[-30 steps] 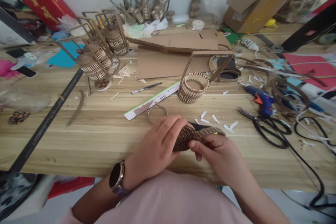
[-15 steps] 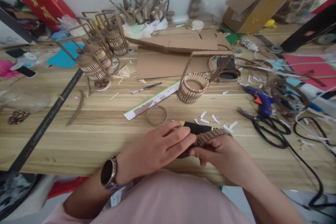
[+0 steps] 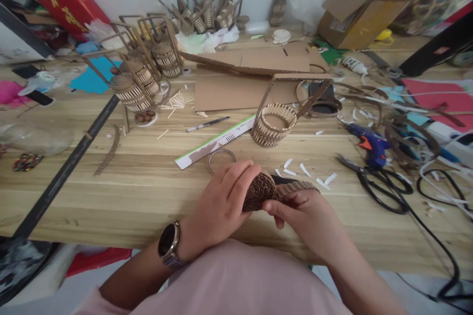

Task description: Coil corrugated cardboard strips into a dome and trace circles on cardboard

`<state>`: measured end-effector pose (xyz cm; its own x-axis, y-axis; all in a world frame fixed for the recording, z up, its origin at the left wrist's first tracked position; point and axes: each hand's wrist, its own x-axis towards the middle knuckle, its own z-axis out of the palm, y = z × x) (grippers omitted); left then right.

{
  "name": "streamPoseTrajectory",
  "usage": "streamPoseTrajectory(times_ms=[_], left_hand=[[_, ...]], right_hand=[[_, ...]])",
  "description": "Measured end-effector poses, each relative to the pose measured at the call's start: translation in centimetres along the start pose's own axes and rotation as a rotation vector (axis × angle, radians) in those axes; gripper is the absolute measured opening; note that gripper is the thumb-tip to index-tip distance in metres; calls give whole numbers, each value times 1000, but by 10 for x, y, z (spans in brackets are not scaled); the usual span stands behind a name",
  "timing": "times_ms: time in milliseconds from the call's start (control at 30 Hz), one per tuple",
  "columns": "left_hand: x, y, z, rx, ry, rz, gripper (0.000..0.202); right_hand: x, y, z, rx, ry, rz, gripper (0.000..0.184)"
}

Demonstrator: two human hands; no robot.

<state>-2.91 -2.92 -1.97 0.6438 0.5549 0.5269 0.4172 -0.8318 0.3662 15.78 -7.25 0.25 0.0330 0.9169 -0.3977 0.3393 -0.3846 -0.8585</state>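
A brown roll of corrugated cardboard strip [image 3: 259, 192] is held near the table's front edge, its round coiled face showing. My left hand [image 3: 225, 197] wraps round the roll from the left, fingers over its top. My right hand [image 3: 305, 214] pinches the loose tail of the strip [image 3: 297, 188] where it meets the coil. Behind the tail lies a black tool [image 3: 283, 179], mostly covered. A thin ring [image 3: 221, 160] lies just beyond my left hand, partly hidden by it. Further back stands a small bucket [image 3: 275, 123] of matchsticks and cardboard with a tall handle.
A ruler-like white strip [image 3: 214, 142] and a pen [image 3: 207, 124] lie mid-table. At right are black scissors [image 3: 384, 187], a blue glue gun [image 3: 369, 145] and white paper scraps [image 3: 305, 170]. Finished buckets [image 3: 133, 91] stand at left; cardboard sheets [image 3: 244, 91] lie behind.
My left hand has shifted and turned, so the roll's coiled face now shows between my hands. My right hand stays at the strip, now with less tail visible.
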Motion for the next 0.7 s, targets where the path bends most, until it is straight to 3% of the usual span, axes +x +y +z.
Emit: streamPoseTrajectory(times_ms=[133, 267, 400, 500, 633, 700], left_hand=[[2, -5, -9, 55, -114, 157, 42], [7, -9, -18, 94, -247, 299, 36], [12, -16, -22, 95, -268, 378, 38], [13, -18, -17, 110, -173, 304, 47], [9, -7, 1, 55, -17, 11, 87], [8, -1, 9, 30, 48, -85, 94]], right_hand=[[0, -3, -12, -117, -19, -37, 44], [1, -7, -17, -190, -68, -45, 38], [3, -8, -21, -216, -117, -62, 31], [4, -6, -21, -142, 6, -77, 41], [7, -1, -11, 22, 132, -42, 50], [8, 1, -4, 72, 146, -31, 53]])
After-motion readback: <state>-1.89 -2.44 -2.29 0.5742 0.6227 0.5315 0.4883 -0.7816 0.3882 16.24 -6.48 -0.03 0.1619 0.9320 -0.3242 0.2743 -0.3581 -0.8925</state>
